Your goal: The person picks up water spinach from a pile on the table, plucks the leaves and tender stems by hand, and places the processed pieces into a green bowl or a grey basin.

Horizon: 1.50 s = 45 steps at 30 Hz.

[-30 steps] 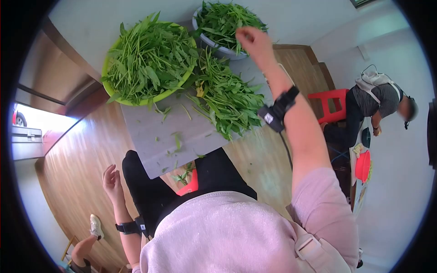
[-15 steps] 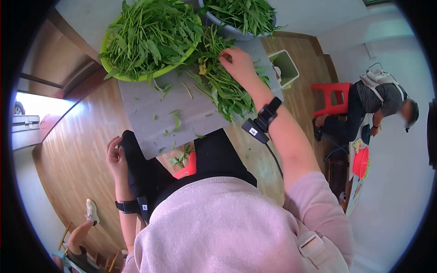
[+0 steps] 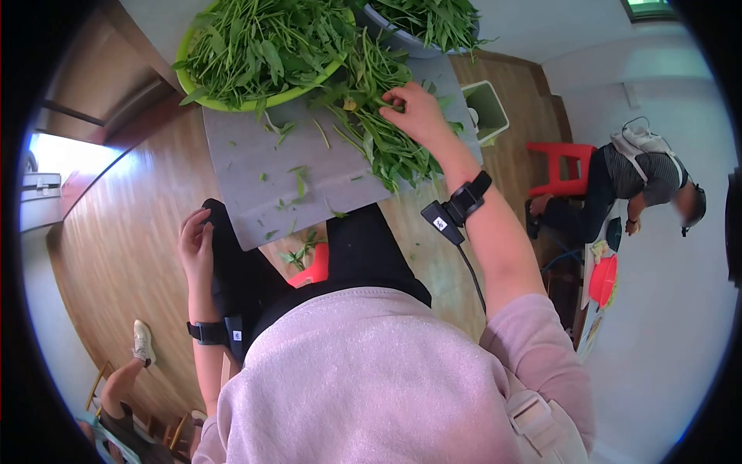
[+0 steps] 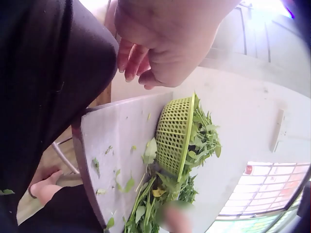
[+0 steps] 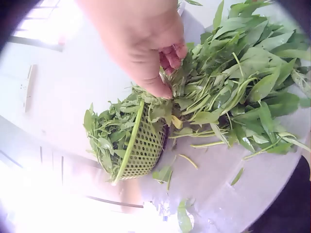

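Note:
A heap of leafy green stems [image 3: 386, 143] lies on the grey table [image 3: 270, 185], between a yellow-green perforated basket [image 3: 267, 102] and a grey-blue basin [image 3: 402, 40], both full of greens. Over the heap is my right hand [image 3: 421, 116], fingers bent, thumb apart from them; in the right wrist view the thumb tip of this hand [image 5: 141, 43] is at the leaves [image 5: 233, 73], with no stem visibly pinched. My left hand [image 3: 197, 247] hangs beside the left knee, loosely curled and holding nothing; the left wrist view shows this hand [image 4: 165, 39] away from the basket [image 4: 172, 136].
Loose leaf bits [image 3: 300, 184] are scattered on the table. A green-white bin [image 3: 487, 112] stands right of it. Farther right, a person [image 3: 645, 174] sits on a red stool [image 3: 568, 166]; another person's leg [image 3: 124, 379] is at lower left.
My right hand has come from above the grey-blue basin down to the heap, and its fingers are a little farther apart than half a second ago. The left hand stays by the knee.

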{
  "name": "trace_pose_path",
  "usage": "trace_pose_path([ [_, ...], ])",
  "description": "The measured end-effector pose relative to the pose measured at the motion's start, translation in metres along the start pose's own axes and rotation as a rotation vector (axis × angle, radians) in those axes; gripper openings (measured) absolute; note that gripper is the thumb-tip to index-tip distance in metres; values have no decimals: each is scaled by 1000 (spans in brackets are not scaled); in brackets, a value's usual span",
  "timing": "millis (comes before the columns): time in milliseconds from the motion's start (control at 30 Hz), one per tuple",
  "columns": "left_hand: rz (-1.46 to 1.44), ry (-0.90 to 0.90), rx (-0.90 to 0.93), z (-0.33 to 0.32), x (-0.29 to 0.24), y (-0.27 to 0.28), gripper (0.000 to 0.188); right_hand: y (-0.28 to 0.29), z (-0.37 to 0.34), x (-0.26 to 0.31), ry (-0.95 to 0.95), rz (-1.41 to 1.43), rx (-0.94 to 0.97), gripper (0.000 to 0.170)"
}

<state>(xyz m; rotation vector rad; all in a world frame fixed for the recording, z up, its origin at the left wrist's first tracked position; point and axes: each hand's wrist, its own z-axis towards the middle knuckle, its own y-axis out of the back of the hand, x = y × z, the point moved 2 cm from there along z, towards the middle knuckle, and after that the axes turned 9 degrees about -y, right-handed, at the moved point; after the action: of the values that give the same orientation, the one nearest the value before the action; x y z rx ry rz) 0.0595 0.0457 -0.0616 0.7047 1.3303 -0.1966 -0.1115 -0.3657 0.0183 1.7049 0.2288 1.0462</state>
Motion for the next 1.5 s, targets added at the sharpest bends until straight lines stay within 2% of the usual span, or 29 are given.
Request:
trace_pose_path([
  [100,-31,-1,-20,-1,2,-2,23,-7,-18,9,20,47,53,20],
  [200,-10,5,-20,-2,4,0,23,-21,-30,13,176,-95,32,13],
  [333,-27,-5,-21,-3,9,3,22,-15,-30,23,137,-156,9,12],
  [400,-36,-6,-20,-4,9,3,22,-7,-22,24,90,-66,-83,14],
  [500,-10,-11,-22,-4,7,4,22,0,-3,24,91,-110,-198,18],
  [767,-30,-6,-38,-4,3,4,22,-15,37,20,40,-265,-256,18],
  [900,-34,18,-60,-4,5,9,22,-12,37,7,50,-44,-216,16],
  [1033,-122,15,-62,-2,9,11,22,9,28,-6,45,200,-213,17],
  [1267,-96,-26,-58,8,-20,8,20,80,-5,26,183,-26,-452,11],
  [1333,-107,-47,-46,9,-27,5,20,91,-8,29,133,259,-482,9],
  [1367,-116,-61,-35,9,-30,3,20,98,-11,33,133,261,-488,9],
  [1433,-115,-76,-8,9,-34,0,19,112,-16,41,57,661,-362,10],
  [1500,-114,-91,18,9,-43,-3,19,121,-23,56,91,764,-337,11],
])
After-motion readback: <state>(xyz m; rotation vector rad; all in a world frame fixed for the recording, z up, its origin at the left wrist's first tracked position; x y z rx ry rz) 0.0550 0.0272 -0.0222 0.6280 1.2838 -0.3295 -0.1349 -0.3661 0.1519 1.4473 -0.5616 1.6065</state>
